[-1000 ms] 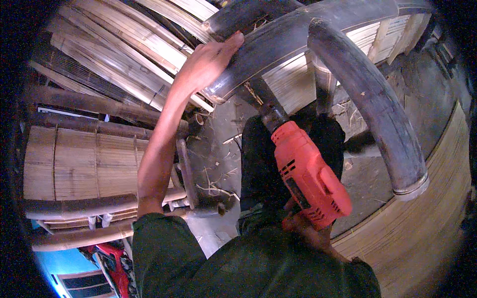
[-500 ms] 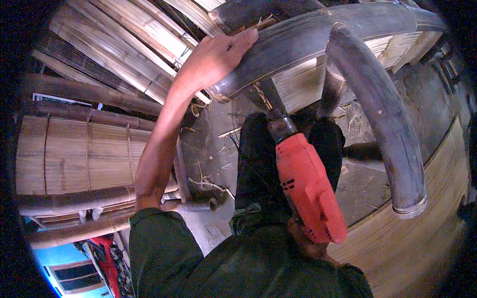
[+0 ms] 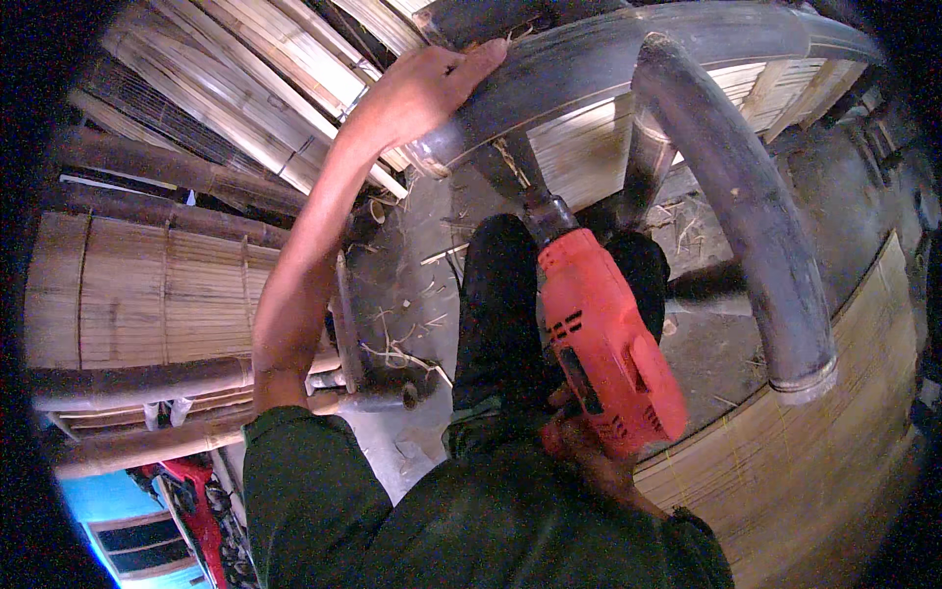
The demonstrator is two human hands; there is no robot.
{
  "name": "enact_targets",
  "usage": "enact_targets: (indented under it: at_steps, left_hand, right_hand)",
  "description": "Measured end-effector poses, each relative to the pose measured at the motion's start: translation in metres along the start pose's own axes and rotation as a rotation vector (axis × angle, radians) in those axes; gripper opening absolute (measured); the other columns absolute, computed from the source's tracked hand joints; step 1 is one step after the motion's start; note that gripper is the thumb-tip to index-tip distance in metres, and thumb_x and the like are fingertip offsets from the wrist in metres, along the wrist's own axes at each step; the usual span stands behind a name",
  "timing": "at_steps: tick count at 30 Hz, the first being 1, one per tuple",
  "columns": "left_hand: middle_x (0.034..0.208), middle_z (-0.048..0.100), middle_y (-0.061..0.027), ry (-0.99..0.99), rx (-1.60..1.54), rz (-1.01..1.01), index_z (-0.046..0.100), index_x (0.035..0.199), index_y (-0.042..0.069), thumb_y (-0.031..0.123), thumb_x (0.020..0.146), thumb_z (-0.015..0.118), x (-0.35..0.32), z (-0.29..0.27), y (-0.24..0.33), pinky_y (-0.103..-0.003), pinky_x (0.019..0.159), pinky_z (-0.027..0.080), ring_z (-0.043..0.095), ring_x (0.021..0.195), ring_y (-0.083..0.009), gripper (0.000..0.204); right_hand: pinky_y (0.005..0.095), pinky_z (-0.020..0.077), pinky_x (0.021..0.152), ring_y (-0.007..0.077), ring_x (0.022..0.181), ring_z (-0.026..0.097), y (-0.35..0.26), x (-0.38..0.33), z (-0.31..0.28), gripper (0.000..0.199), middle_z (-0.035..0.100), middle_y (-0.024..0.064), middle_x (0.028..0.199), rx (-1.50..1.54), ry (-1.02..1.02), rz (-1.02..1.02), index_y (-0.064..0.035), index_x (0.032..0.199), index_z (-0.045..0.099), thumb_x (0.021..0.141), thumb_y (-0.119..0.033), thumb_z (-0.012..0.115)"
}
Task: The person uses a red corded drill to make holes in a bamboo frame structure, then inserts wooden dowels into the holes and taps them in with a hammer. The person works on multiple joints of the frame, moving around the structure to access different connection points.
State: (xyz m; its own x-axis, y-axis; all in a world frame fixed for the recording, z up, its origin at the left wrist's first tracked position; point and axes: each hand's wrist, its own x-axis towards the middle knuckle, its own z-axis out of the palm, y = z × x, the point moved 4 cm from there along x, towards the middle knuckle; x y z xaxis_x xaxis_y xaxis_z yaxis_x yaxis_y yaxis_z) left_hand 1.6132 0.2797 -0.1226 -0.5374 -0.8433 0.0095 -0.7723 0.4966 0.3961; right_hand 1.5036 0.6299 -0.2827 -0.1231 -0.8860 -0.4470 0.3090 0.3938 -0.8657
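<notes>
My left hand is wrapped over the near left end of a thick dark bamboo pole, its thumb lying along the top. A red power drill is held low against my body by my right hand, which is mostly hidden behind the drill's body. The drill's chuck and long bit point up and away, toward the underside of the pole near my left hand. Whether the bit touches the bamboo I cannot tell. A second dark bamboo piece slants from the pole down toward the right.
Flat bamboo panels lie at the left and lower right. Split bamboo slats lean at the upper left. Bamboo shavings litter the floor. A red motorcycle-like object stands at the lower left.
The whole view has shifted slightly, so the poles sit higher in the picture. The drill has turned a little, showing more of its side. Both hands keep their holds.
</notes>
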Motion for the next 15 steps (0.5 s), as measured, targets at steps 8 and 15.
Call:
enact_targets:
  at_steps: [8,15]
  left_hand:
    - [0.068,0.065,-0.0126,0.03,0.056,-0.047,0.069,0.081,0.001,0.063,0.09,0.038,0.005,-0.002,-0.006,-0.037,0.067,0.048,0.061,0.065,-0.0199,0.07]
    - [0.067,0.065,-0.0117,0.073,0.093,-0.094,0.071,0.085,0.002,0.066,0.085,0.045,0.004,-0.007,0.0,-0.034,0.066,0.049,0.063,0.065,-0.0189,0.069]
  right_hand:
    - [0.0325,0.0483,0.081,0.0173,0.096,0.058,0.035,0.011,-0.011,0.039,0.06,0.0069,0.105,-0.401,0.183,-0.04,-0.0052,0.117,0.052,0.081,-0.012,0.068]
    - [0.0312,0.0496,0.07,0.0174,0.08,0.059,0.014,0.014,-0.012,0.041,0.06,0.007,0.093,-0.03,0.09,-0.256,-0.0034,0.115,0.052,0.079,-0.011,0.07]
